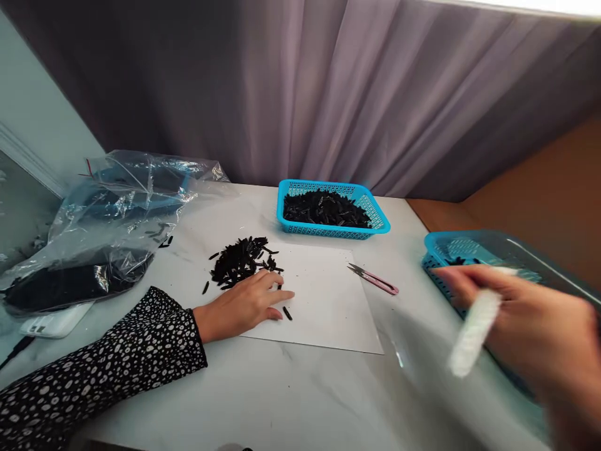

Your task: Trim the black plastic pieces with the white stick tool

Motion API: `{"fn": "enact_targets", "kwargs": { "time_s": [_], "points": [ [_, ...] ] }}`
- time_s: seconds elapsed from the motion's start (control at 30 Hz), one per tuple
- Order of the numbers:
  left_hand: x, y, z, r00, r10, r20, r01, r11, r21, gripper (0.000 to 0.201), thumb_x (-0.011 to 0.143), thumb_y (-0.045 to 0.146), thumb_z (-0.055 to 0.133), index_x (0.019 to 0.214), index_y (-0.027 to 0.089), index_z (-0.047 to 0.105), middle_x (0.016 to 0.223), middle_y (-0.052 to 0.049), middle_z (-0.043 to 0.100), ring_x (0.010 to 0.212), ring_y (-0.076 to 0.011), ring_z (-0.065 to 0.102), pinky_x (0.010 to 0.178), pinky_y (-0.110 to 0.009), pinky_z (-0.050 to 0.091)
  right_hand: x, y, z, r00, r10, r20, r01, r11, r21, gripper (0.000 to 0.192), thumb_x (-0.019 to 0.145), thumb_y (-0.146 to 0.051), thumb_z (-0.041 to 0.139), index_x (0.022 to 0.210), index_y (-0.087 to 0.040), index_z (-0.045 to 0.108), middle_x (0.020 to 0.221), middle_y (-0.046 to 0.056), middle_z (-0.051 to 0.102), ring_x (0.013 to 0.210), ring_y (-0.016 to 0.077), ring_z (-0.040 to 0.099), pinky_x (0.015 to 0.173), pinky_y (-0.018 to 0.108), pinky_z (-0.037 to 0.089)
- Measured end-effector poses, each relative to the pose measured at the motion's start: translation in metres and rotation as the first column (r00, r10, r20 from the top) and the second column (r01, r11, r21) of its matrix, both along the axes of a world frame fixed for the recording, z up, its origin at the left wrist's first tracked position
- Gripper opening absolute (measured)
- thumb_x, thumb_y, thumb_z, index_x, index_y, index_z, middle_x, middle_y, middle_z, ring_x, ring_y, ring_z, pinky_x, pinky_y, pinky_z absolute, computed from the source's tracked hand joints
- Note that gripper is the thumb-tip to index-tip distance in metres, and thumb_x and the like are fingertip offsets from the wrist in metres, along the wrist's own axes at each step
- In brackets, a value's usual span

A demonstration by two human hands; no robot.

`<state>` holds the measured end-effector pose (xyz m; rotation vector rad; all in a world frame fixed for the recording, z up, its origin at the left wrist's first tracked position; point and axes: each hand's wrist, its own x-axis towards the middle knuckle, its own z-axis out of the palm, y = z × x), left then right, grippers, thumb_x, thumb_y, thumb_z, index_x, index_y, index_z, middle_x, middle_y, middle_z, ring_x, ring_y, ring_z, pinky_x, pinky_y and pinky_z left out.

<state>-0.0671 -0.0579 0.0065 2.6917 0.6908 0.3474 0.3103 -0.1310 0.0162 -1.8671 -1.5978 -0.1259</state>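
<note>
My left hand [256,300] rests on a white sheet [323,300] at the right edge of a pile of small black slender pieces [237,263]. Its fingers are apart and touch the edge of the pile, and one loose black piece [287,313] lies just beyond the thumb. Blurred by motion, my right hand [530,319] is over the blue basket [436,238] at the right. A white strip [475,332] shows at its fingers; whether it is wrapped round a finger or held, I cannot tell.
A blue basket [328,232] full of black pieces stands at the back. Pink-handled thread snips [375,280] lie right of the sheet. Clear plastic bags [136,188] with black contents fill the left side, beside a white device [56,321]. A grey curtain [300,94] hangs behind.
</note>
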Motion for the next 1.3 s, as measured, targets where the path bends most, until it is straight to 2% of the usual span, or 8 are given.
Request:
{"fn": "enact_targets", "kwargs": {
  "time_s": [0.07, 0.17, 0.33, 0.63, 0.77, 0.9, 1.17, 1.3],
  "points": [
    [0.000, 0.002, 0.001, 0.996, 0.070, 0.058, -0.065, 0.995, -0.074, 0.035, 0.091, 0.022, 0.062, 0.126, 0.022, 0.060, 0.115, -0.011, 0.060, 0.107, -0.0251, 0.056, 0.092, -0.042, 0.050, -0.062, 0.000, 0.000, 0.923, 0.308, -0.229, -0.324, 0.946, -0.033, 0.039, 0.087, -0.055, 0.057, 0.082, -0.021, 0.075, 0.068, 0.007, 0.073, 0.057, 0.0214, 0.067, 0.054, 0.032, 0.049],
    [-0.004, 0.001, 0.007, 0.975, 0.196, 0.110, -0.178, 0.972, -0.155, 0.029, 0.091, 0.021, 0.062, 0.120, 0.021, 0.063, 0.110, -0.008, 0.061, 0.107, -0.0242, 0.056, 0.096, -0.042, 0.047, -0.126, 0.003, -0.024, 0.761, 0.509, -0.402, -0.583, 0.809, -0.079, 0.022, 0.083, -0.040, 0.068, 0.090, -0.021, 0.074, 0.068, 0.005, 0.070, 0.057, 0.0208, 0.065, 0.056, 0.033, 0.050],
    [-0.015, -0.017, 0.006, 0.935, 0.339, 0.106, -0.306, 0.919, -0.247, 0.028, 0.082, 0.020, 0.072, 0.109, 0.022, 0.065, 0.104, -0.004, 0.060, 0.101, -0.0233, 0.057, 0.092, -0.039, 0.047, -0.165, 0.007, -0.052, 0.767, 0.496, -0.407, -0.587, 0.799, -0.132, 0.015, 0.077, -0.026, 0.074, 0.091, -0.022, 0.075, 0.079, 0.007, 0.068, 0.064, 0.0219, 0.063, 0.059, 0.034, 0.049],
    [-0.002, -0.004, -0.013, 0.901, 0.396, 0.179, -0.352, 0.906, -0.234, 0.010, 0.085, 0.015, 0.063, 0.092, 0.018, 0.069, 0.091, -0.003, 0.060, 0.076, -0.0166, 0.058, 0.076, -0.031, 0.049, -0.168, 0.024, -0.046, 0.694, 0.567, -0.445, -0.632, 0.775, 0.002, 0.010, 0.077, -0.018, 0.064, 0.076, -0.022, 0.073, 0.072, 0.005, 0.069, 0.067, 0.0214, 0.060, 0.065, 0.033, 0.046],
    [0.014, 0.013, -0.008, 0.895, 0.378, 0.235, -0.317, 0.912, -0.261, 0.006, 0.079, 0.014, 0.069, 0.083, 0.019, 0.071, 0.087, -0.003, 0.063, 0.079, -0.0185, 0.060, 0.076, -0.031, 0.048, -0.147, 0.054, -0.038, 0.636, 0.519, -0.571, -0.565, 0.818, 0.114, 0.010, 0.081, -0.027, 0.062, 0.078, -0.019, 0.067, 0.074, 0.006, 0.070, 0.069, 0.0212, 0.063, 0.067, 0.034, 0.049],
    [0.039, 0.030, 0.005, 0.838, 0.429, 0.337, -0.321, 0.887, -0.332, 0.021, 0.081, 0.019, 0.069, 0.102, 0.020, 0.070, 0.091, -0.004, 0.068, 0.073, -0.0173, 0.058, 0.074, -0.033, 0.049, -0.135, 0.080, -0.039, 0.522, 0.449, -0.725, -0.513, 0.845, 0.154, 0.024, 0.081, -0.041, 0.065, 0.083, -0.017, 0.065, 0.076, 0.009, 0.072, 0.068, 0.0221, 0.068, 0.062, 0.033, 0.052],
    [0.082, 0.048, 0.001, 0.700, 0.566, 0.435, -0.184, 0.732, -0.657, 0.011, 0.084, 0.023, 0.063, 0.080, 0.016, 0.070, 0.066, -0.002, 0.069, 0.062, -0.0147, 0.063, 0.061, -0.027, 0.053, -0.130, 0.083, -0.044, 0.226, 0.346, -0.910, -0.456, 0.863, 0.215, 0.026, 0.073, -0.041, 0.078, 0.082, -0.018, 0.070, 0.074, 0.005, 0.072, 0.068, 0.0200, 0.070, 0.066, 0.033, 0.055],
    [0.085, 0.046, 0.000, 0.643, 0.630, 0.436, -0.122, 0.646, -0.754, 0.013, 0.081, 0.027, 0.068, 0.076, 0.015, 0.068, 0.062, -0.001, 0.067, 0.059, -0.0132, 0.062, 0.059, -0.025, 0.052, -0.127, 0.077, -0.034, 0.195, 0.383, -0.903, -0.473, 0.843, 0.255, 0.016, 0.074, -0.033, 0.077, 0.080, -0.020, 0.072, 0.073, 0.004, 0.072, 0.069, 0.0191, 0.069, 0.066, 0.033, 0.055]
  ]
}}
